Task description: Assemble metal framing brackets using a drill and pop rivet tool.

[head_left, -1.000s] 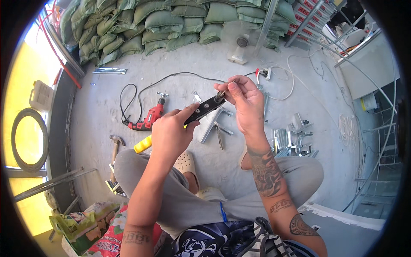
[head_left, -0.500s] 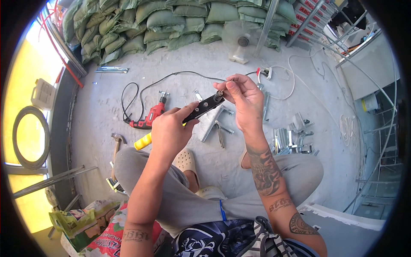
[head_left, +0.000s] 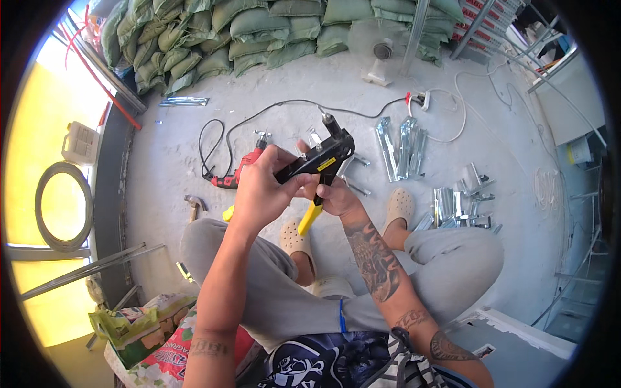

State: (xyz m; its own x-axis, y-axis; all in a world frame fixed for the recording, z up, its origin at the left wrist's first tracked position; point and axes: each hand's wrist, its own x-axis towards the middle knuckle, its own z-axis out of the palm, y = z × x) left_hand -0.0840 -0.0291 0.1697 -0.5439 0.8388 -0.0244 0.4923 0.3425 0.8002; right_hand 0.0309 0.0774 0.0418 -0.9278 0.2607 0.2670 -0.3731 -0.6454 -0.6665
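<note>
A black hand riveter with yellow grips is held up in front of me, its nose pointing up and away. My left hand is closed around the riveter's body from the left, thumb pressed along it. My right hand has its fingers wrapped behind the lower handle, just above the yellow grip. A red corded drill lies on the floor beyond my left hand, partly hidden by it. Bright metal brackets lie behind the riveter, also partly covered.
Wrapped metal parts and a pile of metal pieces lie on the right. A hammer lies by my left knee. Stacked green sacks line the back, near a fan. Cables cross the floor.
The riveter has turned so its nose points up and its handle down. My right hand has moved from the nose down to the handle. The view has shifted slightly.
</note>
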